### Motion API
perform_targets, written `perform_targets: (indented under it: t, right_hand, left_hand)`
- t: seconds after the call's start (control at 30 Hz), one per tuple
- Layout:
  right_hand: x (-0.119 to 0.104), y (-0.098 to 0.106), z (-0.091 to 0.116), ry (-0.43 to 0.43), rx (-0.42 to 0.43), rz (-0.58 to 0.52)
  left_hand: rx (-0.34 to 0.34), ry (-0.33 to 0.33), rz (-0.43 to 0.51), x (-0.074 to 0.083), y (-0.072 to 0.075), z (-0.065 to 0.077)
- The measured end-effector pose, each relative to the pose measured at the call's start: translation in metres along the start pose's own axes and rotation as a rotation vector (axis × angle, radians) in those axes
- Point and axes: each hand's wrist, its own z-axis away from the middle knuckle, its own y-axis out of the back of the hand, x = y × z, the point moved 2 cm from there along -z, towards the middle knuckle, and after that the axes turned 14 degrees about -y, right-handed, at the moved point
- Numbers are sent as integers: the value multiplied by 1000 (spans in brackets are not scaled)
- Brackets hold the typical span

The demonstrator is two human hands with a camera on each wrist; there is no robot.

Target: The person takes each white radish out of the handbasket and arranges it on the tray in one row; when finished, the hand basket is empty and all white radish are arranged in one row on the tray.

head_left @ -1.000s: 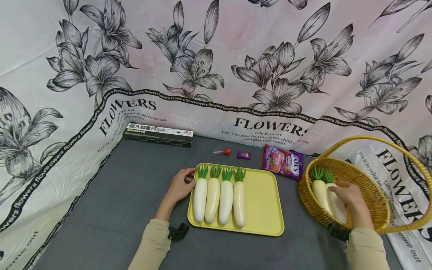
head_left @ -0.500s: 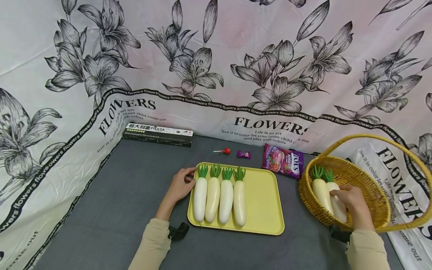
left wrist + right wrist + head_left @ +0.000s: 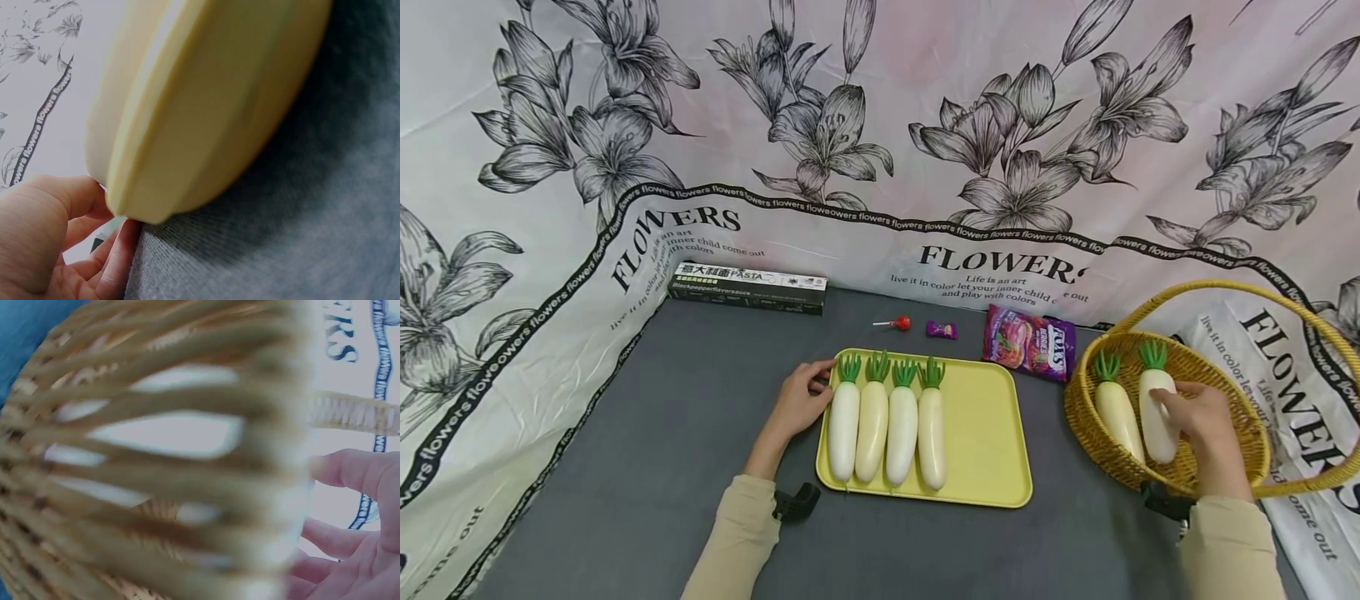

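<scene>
So the wicker basket (image 3: 1084, 429) on the right has two fake radishes in it: a cream radish (image 3: 1120, 423) leaning along the left side, and a white radish (image 3: 1157, 421) that the right hand (image 3: 1201, 412) has between its thumb and bent fingers. Can't tell if that one's touching the bottom. The yellow tray (image 3: 985, 437) has four more radishes (image 3: 872, 433) lined up on its left half, green tops away from the person. Left hand (image 3: 800, 402) is at the tray's far-left corner, fingers partly bent, can't tell if it's really gripping.
</scene>
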Motion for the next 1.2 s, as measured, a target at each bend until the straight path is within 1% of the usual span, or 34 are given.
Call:
perform_targets:
  t: [0.03, 0.13, 0.37, 0.5, 0.6, 0.73, 0.9, 1.0, 1.2]
  right_hand:
    - [-3, 1, 2, 4, -2, -16]
    - [-10, 4, 6, 14, -7, -70]
    - [-22, 6, 19, 22, -18, -171]
    - [-26, 4, 27, 27, -21, -214]
    - [-27, 0, 32, 38, -19, -225]
    - [-27, -9, 38, 58, -11, -249]
    - [-24, -26, 47, 82, -47, -353]
    - [-26, -38, 52, 102, -61, -390]
    - [-34, -60, 60, 107, -59, -383]
  left_hand:
    - [7, -23, -6, 1, 1, -1]
    - [20, -55, -10, 1, 2, -4]
    - [-14, 14, -12, -1, 3, -9]
    - [-17, 24, -7, -1, 3, -9]
    - [-20, 33, -8, -1, 3, -9]
    - [-23, 35, -17, 0, 3, -8]
    - [-31, 38, -18, 0, 3, -6]
    - [-38, 47, -11, 0, 2, -3]
    - [-39, 65, -2, -1, 0, -1]
